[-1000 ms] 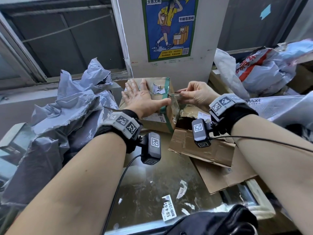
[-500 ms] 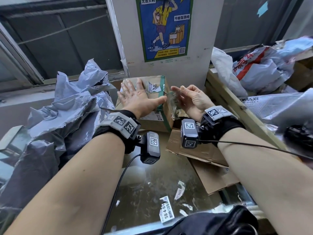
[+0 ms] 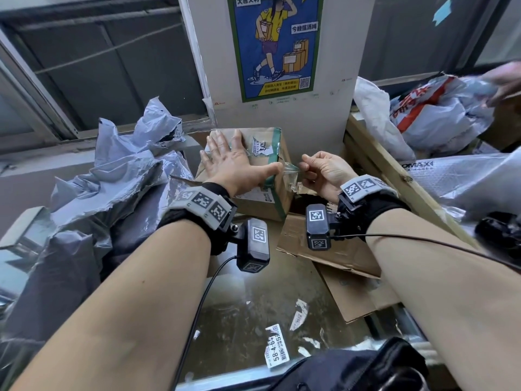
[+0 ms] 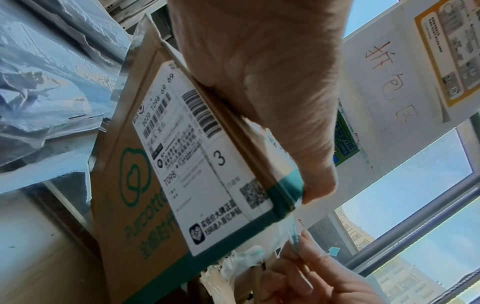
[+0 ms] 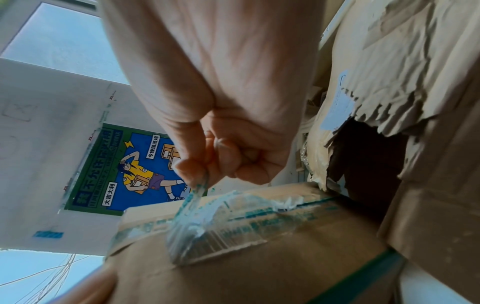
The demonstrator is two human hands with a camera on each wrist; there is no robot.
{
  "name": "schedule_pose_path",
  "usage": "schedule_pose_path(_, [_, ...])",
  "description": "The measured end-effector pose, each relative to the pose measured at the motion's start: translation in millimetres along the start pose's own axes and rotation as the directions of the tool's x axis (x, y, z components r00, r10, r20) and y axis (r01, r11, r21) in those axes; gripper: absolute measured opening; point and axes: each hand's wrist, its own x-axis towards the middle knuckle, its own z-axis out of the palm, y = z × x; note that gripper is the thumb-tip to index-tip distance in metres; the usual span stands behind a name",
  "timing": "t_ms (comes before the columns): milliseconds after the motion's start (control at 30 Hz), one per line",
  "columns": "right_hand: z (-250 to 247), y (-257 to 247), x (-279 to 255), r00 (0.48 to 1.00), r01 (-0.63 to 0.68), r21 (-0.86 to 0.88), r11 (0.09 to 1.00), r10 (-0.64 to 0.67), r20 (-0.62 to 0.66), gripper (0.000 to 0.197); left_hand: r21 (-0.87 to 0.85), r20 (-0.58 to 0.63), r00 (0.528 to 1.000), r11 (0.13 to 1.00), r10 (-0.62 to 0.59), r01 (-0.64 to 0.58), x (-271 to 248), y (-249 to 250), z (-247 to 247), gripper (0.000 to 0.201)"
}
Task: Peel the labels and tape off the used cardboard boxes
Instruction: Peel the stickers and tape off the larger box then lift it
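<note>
Cardboard box (image 3: 270,190) with green edge tape stands at the 12 o'clock end of the glass table (image 3: 253,300), against the white pillar. Head view: the left hand (image 3: 236,165) lies flat on the box top, fingers straight and spread, thumb along the 3 o'clock edge. The right hand (image 3: 324,170), just beside the box at 3 o'clock, pinches a clear tape strip (image 3: 290,167) stretched from the box corner. Grey plastic bags (image 3: 112,187) lie at 9 o'clock; torn cardboard (image 3: 338,249) lies at 4 o'clock. The left palm hides most of the box top.

Left wrist view: the left hand (image 4: 259,72) presses the box's upper edge. A white shipping label (image 4: 202,156) covers the near face of the box (image 4: 116,205). The right hand (image 4: 324,277), at 5 o'clock, is cut off by the frame; the tape strip (image 4: 293,234) is thin and blurred.

Right wrist view: thumb and curled fingers of the right hand (image 5: 221,160) pinch the tape strip (image 5: 189,207), which rises from the box (image 5: 233,267) face, part lifted. Glue residue blurs its outline.
</note>
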Motion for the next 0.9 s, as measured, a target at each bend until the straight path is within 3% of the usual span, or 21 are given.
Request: schedule_pose_path(900, [-12.9, 7.1, 5.8, 0.991, -0.058, -0.109, 0.992, 0.044, -0.127, 0.036, -0.011, 0.003, 1.000, 1.000, 0.000, 0.000, -8.1, -1.6, -0.4, 0.119])
